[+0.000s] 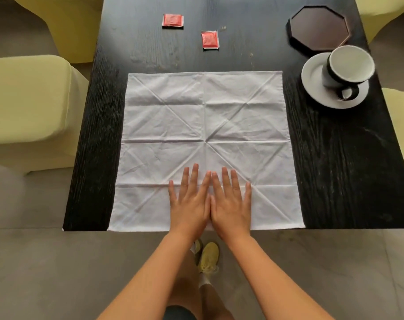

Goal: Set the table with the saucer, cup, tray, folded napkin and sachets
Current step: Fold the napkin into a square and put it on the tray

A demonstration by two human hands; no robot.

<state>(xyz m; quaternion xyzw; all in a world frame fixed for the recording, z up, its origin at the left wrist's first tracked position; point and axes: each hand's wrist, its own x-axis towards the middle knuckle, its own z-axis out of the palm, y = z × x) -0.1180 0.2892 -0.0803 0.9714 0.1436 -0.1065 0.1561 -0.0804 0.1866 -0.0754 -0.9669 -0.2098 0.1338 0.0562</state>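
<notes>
Head view. We have both hands flat on the napkin [205,144], left hand [189,202] and right hand [232,203] side by side with index fingers touching, near the napkin's near edge. Fingers [194,174] are straight and slightly spread, pressing the cloth and holding nothing.

Risks, as we judge them: the near hem lies right at the bench [334,169] edge, so a pull toward us could drag cloth off the bench. The old creases could also steer a fresh fold off line. The cup [347,68] lies tipped on its side on the saucer [316,75], just beside the napkin's far right corner; a swept corner or elbow could roll it.

Napkin: white, square, fully open, crossed by straight and diagonal creases meeting at its centre. Not yet folded.

Tray [319,30], dark and octagonal, sits at far right, just behind the saucer. Two red sachets [172,20] [210,39] lie apart beyond the napkin.
</notes>
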